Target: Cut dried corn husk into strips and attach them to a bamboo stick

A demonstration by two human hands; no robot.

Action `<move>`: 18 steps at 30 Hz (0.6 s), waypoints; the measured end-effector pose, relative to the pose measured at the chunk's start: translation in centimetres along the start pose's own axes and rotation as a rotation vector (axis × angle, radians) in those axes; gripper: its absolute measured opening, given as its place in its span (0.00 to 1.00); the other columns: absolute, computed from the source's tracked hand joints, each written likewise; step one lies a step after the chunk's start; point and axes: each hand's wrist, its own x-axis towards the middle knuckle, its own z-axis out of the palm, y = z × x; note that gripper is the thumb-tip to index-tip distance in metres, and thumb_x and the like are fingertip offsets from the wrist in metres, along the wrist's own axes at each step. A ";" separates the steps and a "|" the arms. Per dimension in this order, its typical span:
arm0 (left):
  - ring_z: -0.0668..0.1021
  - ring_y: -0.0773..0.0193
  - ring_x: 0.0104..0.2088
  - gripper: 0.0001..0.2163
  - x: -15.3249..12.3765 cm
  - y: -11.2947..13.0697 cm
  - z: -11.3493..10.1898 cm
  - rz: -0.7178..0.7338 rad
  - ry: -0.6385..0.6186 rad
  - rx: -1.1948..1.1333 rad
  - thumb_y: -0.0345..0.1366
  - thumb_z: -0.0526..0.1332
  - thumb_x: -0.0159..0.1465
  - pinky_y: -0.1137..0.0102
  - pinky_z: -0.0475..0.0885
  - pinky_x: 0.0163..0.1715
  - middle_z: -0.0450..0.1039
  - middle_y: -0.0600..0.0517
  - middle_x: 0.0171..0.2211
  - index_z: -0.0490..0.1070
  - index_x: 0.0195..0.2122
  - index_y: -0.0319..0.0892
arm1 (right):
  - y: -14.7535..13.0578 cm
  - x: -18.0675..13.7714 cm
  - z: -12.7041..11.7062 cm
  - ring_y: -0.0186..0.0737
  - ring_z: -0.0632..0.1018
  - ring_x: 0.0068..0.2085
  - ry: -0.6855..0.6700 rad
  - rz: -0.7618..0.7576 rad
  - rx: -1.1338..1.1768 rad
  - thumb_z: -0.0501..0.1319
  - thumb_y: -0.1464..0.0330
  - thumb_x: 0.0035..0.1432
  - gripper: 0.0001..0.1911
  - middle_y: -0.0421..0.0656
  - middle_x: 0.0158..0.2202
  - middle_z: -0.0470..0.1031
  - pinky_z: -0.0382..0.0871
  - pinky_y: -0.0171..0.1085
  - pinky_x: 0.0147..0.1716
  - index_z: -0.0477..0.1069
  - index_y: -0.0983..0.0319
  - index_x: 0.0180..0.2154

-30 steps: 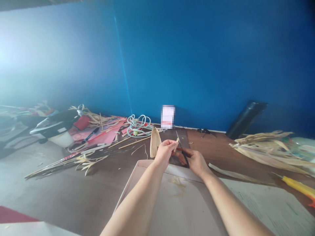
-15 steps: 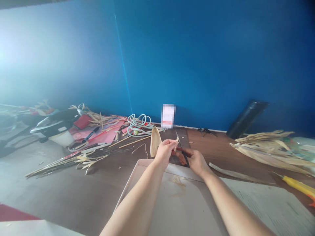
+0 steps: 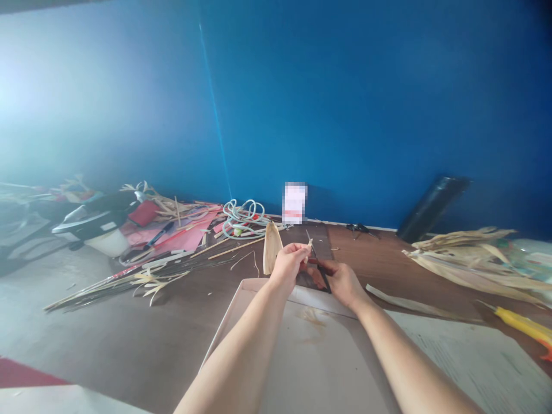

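Observation:
My left hand (image 3: pixel 290 261) is closed, its thumb and fingertips pinching a small pale piece of dried husk (image 3: pixel 310 244). A larger dried corn husk (image 3: pixel 271 247), pointed at the top, shows just left of that hand; whether the hand also holds it I cannot tell. My right hand (image 3: pixel 340 280) is closed around dark-handled scissors (image 3: pixel 324 275). Their thin blades point up and away, right beside the small piece. Both hands are over the far edge of a shallow pale box (image 3: pixel 319 362). The right fingers are partly hidden behind the scissors.
Dried husks (image 3: pixel 466 259) and a yellow-handled tool (image 3: pixel 517 325) lie on the right, near a printed sheet (image 3: pixel 470 356). To the left are a coiled pale cord (image 3: pixel 244 218), thin sticks, pink paper (image 3: pixel 202 230) and a black-and-white container (image 3: pixel 107 233). A black roll (image 3: pixel 433 207) leans on the blue wall.
The scissor blades have shifted very slightly left against the small husk piece. Both hands stay in nearly the same place.

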 end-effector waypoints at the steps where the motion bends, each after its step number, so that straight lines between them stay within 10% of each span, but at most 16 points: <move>1: 0.63 0.76 0.18 0.13 0.0 0.0 0.0 -0.001 0.000 -0.001 0.40 0.68 0.47 0.79 0.61 0.19 0.60 0.58 0.17 0.67 0.25 0.38 | 0.0 0.0 0.0 0.34 0.68 0.22 0.000 -0.001 -0.004 0.62 0.63 0.50 0.19 0.36 0.18 0.68 0.61 0.31 0.22 0.76 0.62 0.44; 18: 0.63 0.76 0.18 0.13 0.0 0.1 0.1 -0.015 -0.025 -0.030 0.40 0.68 0.46 0.77 0.65 0.20 0.60 0.58 0.18 0.67 0.25 0.37 | 0.1 0.0 0.0 0.34 0.68 0.21 0.018 -0.053 -0.054 0.60 0.62 0.53 0.17 0.36 0.17 0.67 0.60 0.31 0.21 0.76 0.60 0.43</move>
